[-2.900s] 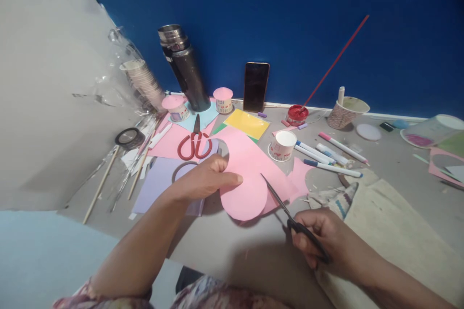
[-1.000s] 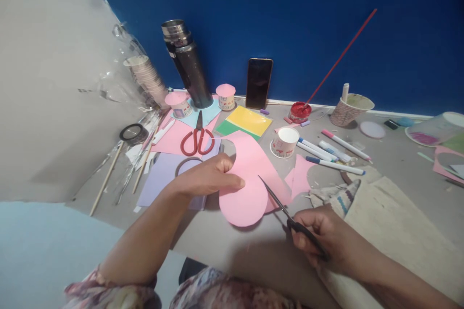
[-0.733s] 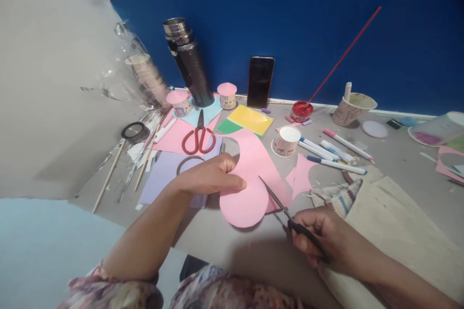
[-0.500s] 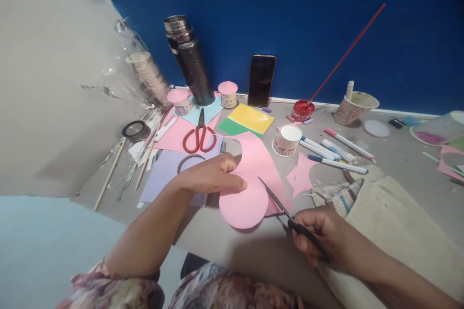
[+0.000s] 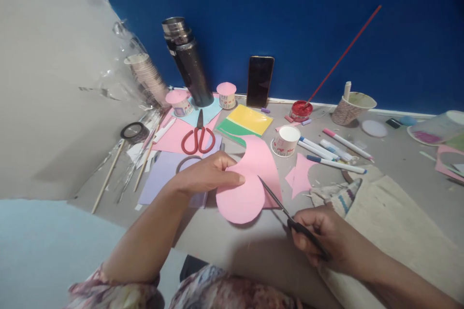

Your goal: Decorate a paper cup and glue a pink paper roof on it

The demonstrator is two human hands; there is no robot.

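Head view: left hand (image 5: 203, 174) pinches pink paper (image 5: 241, 203), right hand (image 5: 321, 231) wraps black scissors (image 5: 299, 228). Paper's probably light, bendy; I'd hold it beside the scissors.

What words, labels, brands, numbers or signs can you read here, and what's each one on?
No text can be read.
Clear plastic wrapping: dark marks, too small and blurred to read.
Dark flask: pale patch near the top, too blurred to read.
Open paper cup: red and dark markings, no letters discernible.
Phone: dark screen, no text visible.
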